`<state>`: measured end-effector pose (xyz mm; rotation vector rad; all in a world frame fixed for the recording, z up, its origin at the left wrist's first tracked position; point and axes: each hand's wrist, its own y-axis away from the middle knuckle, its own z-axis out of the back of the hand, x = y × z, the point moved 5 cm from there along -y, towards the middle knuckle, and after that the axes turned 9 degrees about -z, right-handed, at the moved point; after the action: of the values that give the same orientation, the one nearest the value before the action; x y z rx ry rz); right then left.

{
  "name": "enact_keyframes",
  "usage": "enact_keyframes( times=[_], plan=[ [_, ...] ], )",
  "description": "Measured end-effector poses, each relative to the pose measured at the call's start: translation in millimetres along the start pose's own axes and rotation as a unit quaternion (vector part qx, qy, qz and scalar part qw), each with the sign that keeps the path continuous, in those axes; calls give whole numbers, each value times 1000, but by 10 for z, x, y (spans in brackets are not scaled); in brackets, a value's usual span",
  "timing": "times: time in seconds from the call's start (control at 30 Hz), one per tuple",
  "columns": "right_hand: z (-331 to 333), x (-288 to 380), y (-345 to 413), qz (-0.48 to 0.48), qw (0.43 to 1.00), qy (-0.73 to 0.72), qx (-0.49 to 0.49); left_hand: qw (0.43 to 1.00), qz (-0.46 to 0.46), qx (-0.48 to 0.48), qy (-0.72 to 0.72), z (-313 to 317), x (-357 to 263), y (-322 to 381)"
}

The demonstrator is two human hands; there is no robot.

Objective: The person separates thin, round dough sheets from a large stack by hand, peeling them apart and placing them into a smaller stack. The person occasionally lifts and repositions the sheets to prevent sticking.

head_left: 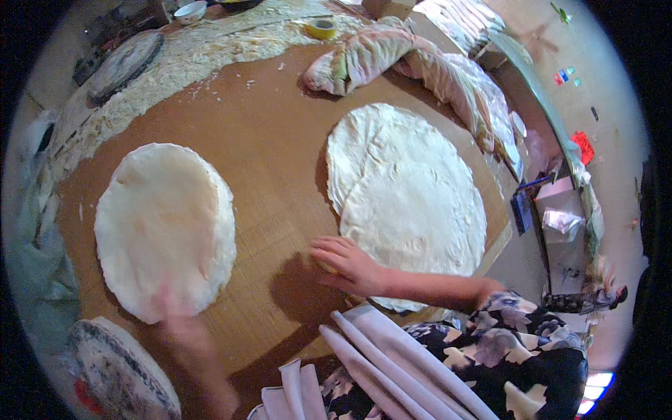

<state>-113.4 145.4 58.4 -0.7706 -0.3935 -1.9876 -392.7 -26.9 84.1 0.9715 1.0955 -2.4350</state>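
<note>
My left hand (178,307) is blurred over the near edge of a round, thin sheet of dough (163,226) at the left of a brown work board (273,173). Whether its fingers grip the dough cannot be made out. My right hand (349,265) reaches in from the right, its fingers loosely bent and parted from the thumb, with no held thing visible. It is nearest the left edge of overlapping pale dough sheets (415,210) and casts a shadow on the board. My forearm hides part of their near side.
A twisted, stained cloth (367,58) lies along the far right edge. Behind the board are a yellow tape roll (321,29), a white bowl (190,11) and a floury round slab (126,65). Another dark-rimmed slab (123,370) stands near left. Grey folded cloth (388,357) covers my front.
</note>
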Motion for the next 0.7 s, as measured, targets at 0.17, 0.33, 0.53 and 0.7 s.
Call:
enact_keyframes(
  times=[0.17, 0.33, 0.53, 0.7],
  plan=[
    [92, -372, 1586, -92, 986, 135, -34, 931, 188, 292, 116, -1670, -1486, 1012],
    [293, -556, 2176, -58, 987, 146, -24, 882, 361, 85, 290, -2421, -1490, 1652],
    [595, -831, 2433, -14, 998, 53, -26, 762, 417, 155, 471, -2639, -1887, 1764],
    [683, -1012, 2561, 7, 993, -110, -32, 702, 441, 64, 556, -2692, -2219, 1841]
  ],
)
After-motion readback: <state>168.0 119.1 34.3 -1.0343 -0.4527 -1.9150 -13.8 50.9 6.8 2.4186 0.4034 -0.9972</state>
